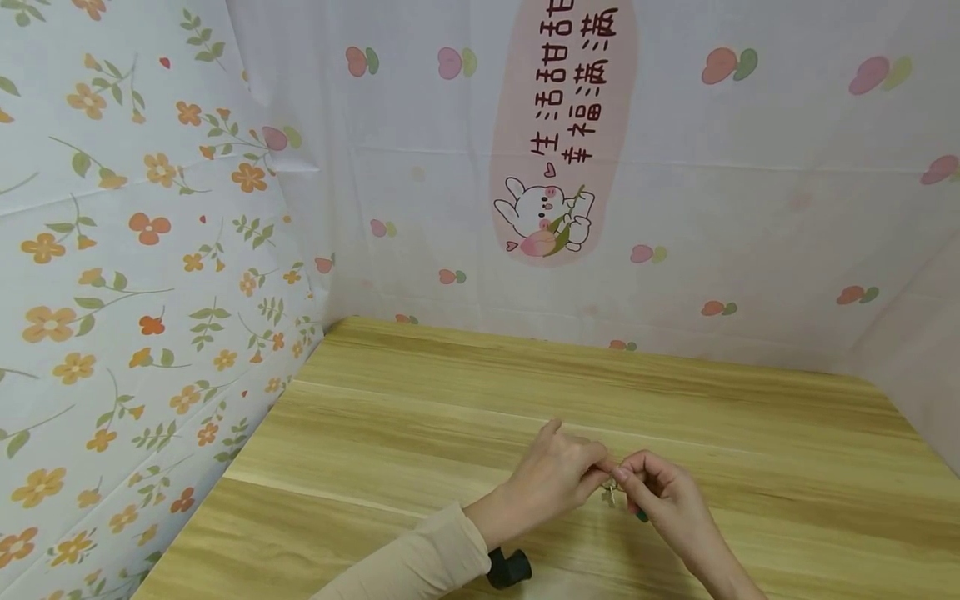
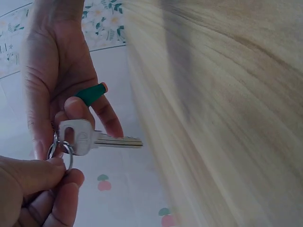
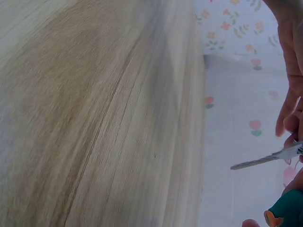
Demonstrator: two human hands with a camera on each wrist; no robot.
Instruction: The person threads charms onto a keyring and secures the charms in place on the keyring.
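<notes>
A silver key (image 2: pixel 83 137) hangs from a metal key ring (image 2: pixel 70 158) between the two hands, its blade pointing away from them. My left hand (image 1: pixel 555 467) pinches the key ring between thumb and fingers. Close against it, my right hand (image 1: pixel 667 492) pinches smaller metal links (image 2: pixel 52 147) beside the ring. A green pendant (image 2: pixel 92 93) with an orange end lies among the right hand's fingers; the right wrist view shows this pendant (image 3: pixel 286 210) at the lower right corner. How the pendant joins the ring is hidden by the fingertips.
Both hands are above a wood-grain table (image 1: pixel 420 400). A black curved object (image 1: pixel 508 568) lies near the left forearm, partly covered by the sleeve (image 1: pixel 442 554). Printed cloth hangs at the back (image 1: pixel 420 200) and along the left side (image 1: pixel 120 275).
</notes>
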